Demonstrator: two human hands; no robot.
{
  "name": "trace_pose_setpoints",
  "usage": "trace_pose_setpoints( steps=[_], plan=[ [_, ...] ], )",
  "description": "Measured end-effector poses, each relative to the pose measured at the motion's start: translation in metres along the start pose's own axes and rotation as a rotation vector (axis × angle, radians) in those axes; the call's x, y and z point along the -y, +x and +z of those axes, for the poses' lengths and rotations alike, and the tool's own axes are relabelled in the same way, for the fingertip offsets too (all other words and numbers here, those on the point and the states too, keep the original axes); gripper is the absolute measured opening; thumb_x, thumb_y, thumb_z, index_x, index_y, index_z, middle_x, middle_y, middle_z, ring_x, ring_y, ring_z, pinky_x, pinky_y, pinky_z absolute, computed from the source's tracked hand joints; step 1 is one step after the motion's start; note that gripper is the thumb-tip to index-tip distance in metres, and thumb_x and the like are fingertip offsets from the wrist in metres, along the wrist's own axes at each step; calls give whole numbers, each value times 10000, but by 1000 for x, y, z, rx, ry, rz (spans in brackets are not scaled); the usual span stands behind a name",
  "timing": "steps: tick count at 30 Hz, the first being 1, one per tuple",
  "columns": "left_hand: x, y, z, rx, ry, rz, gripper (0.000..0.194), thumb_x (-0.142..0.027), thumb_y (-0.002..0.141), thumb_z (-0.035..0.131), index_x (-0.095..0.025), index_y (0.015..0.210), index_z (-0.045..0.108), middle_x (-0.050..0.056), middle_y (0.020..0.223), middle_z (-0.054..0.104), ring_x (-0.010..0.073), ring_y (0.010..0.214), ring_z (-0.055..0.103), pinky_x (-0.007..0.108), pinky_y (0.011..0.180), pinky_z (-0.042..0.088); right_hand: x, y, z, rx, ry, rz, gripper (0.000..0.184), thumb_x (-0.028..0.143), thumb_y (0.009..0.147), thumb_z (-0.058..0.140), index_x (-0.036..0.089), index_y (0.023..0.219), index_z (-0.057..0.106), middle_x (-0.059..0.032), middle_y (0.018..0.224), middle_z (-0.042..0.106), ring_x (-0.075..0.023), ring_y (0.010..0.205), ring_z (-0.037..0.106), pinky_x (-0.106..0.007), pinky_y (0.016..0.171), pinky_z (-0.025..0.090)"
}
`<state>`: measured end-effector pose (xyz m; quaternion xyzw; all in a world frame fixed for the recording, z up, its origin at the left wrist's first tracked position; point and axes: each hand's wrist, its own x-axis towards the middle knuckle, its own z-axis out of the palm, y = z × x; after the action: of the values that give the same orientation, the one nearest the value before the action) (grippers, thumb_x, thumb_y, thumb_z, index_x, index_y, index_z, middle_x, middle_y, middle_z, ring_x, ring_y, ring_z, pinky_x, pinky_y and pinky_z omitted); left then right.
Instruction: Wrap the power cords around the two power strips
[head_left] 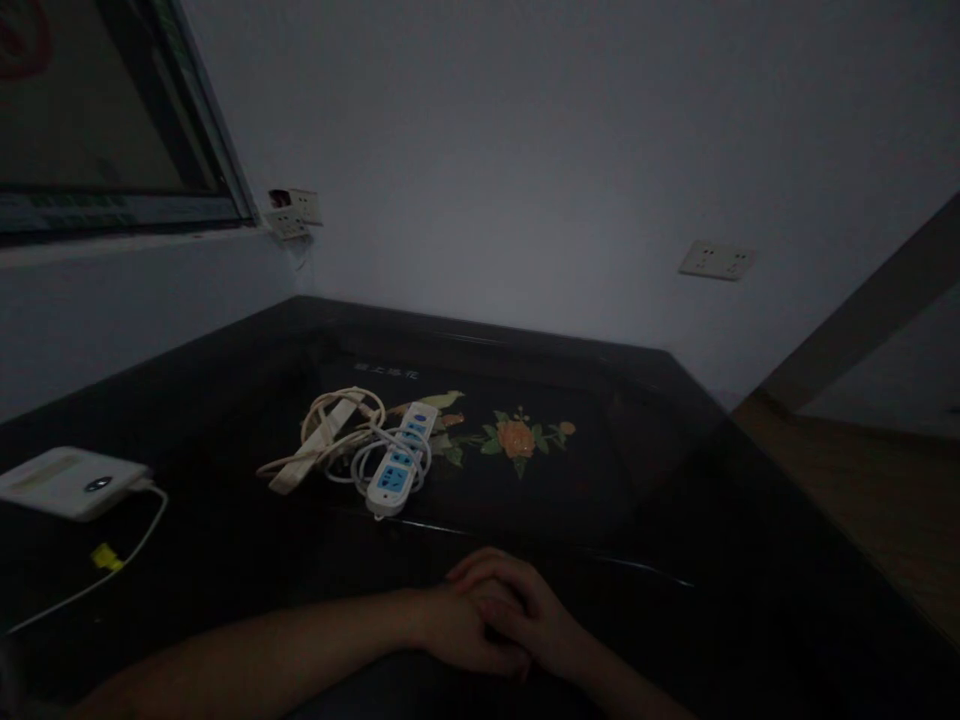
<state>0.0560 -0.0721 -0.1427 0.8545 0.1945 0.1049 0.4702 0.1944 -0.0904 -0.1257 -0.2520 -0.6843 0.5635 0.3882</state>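
Nearest the head camera, the right hand (536, 615) lies folded over the left hand (454, 630) above the dark tabletop (735, 560), apparently just resting; its fingers curl around the left, whose own are mostly covered, so I cannot tell whether they are spread or pressed together. Beyond, apart from both hands, the blue-socketed power strip (402, 462) lies beside a cream power strip (322, 437), cords looped about them, perhaps to keep the slack gathered. Tangled loops partly hide both strips, the white box (71, 482) meets the left frame edge, and gloom swallows the tabletop's near side.
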Motion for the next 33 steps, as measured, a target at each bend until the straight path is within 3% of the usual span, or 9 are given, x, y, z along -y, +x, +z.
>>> trace_pose_setpoints(
  steps=[21,33],
  plan=[
    [8,3,2,38,-10,79,122,-139,785,589,-127,784,711,30,773,722,132,693,654,181,613,509,-3,-1,0,7,4,7,257,404,882,559,223,1021,678,-94,1085,640,-229,1031,598,-408,905,443],
    [13,4,5,54,50,91,116,-91,752,614,-108,803,716,35,772,726,138,700,667,172,602,507,-6,-4,-1,15,0,9,207,369,898,546,305,1059,660,-64,1097,632,-227,1044,594,-419,913,439]
  ],
)
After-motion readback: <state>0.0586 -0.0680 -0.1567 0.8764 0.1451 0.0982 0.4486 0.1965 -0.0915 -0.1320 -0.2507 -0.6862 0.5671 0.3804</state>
